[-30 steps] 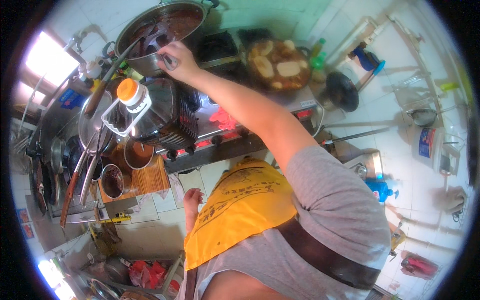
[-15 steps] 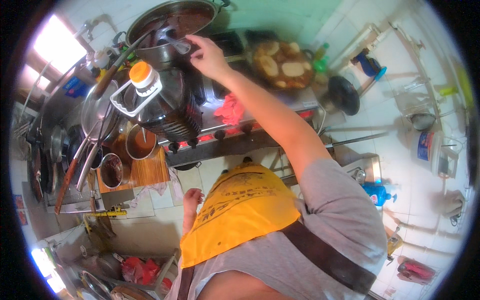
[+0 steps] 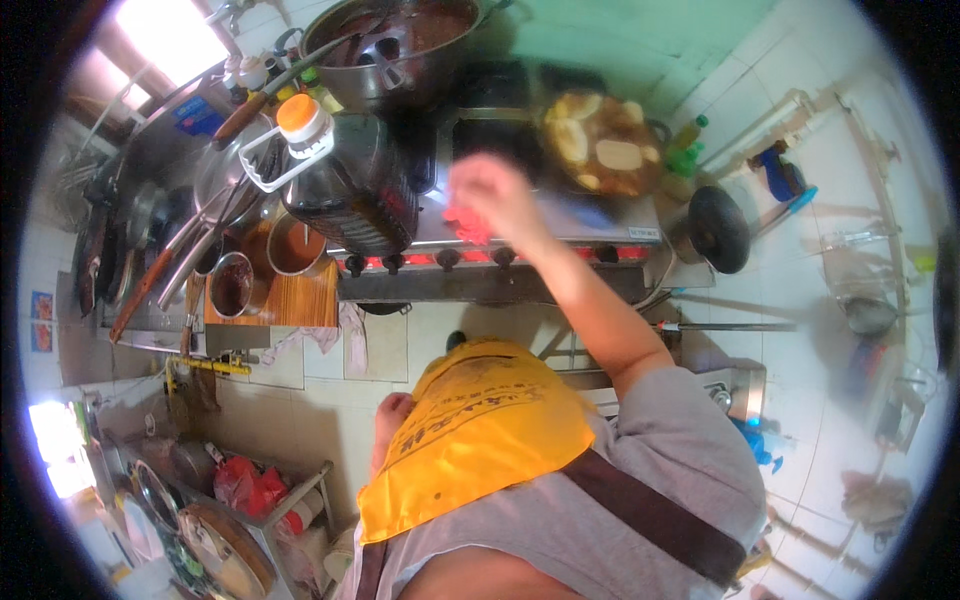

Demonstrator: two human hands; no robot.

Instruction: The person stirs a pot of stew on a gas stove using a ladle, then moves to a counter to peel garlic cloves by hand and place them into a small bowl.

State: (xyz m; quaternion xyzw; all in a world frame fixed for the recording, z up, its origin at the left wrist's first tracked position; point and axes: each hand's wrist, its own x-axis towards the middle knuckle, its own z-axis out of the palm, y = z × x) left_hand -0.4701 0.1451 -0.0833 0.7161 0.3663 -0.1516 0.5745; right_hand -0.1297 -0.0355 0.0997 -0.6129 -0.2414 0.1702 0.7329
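My right hand (image 3: pixel 490 195), blurred by motion, is over a crumpled red cloth (image 3: pixel 468 227) at the front of the stove (image 3: pixel 610 222); whether its fingers grip the cloth I cannot tell. My left hand (image 3: pixel 393 408) hangs beside my yellow apron (image 3: pixel 490 410), fingers curled, with nothing visible in them. A big metal pot (image 3: pixel 350 88) of dark reddish food stands at the back left, utensils resting in it. Closer to me is a large dark jug (image 3: pixel 365 190) with an orange cap and white handle. A pan of browned food with pale pieces (image 3: pixel 605 145) sits on the right.
Small pots of reddish sauce (image 3: pixel 297 245) stand on a wooden board (image 3: pixel 300 300) to the left, near long-handled utensils (image 3: pixel 165 285). A black wok (image 3: pixel 718 230) is right of the stove. Below left, a metal rack (image 3: pixel 300 495) holds red plastic bags (image 3: pixel 248 487).
My right hand has moved from beside the big pot toward me and to the right, onto the red cloth. The whole view has shifted slightly. My left hand stays curled by the apron.
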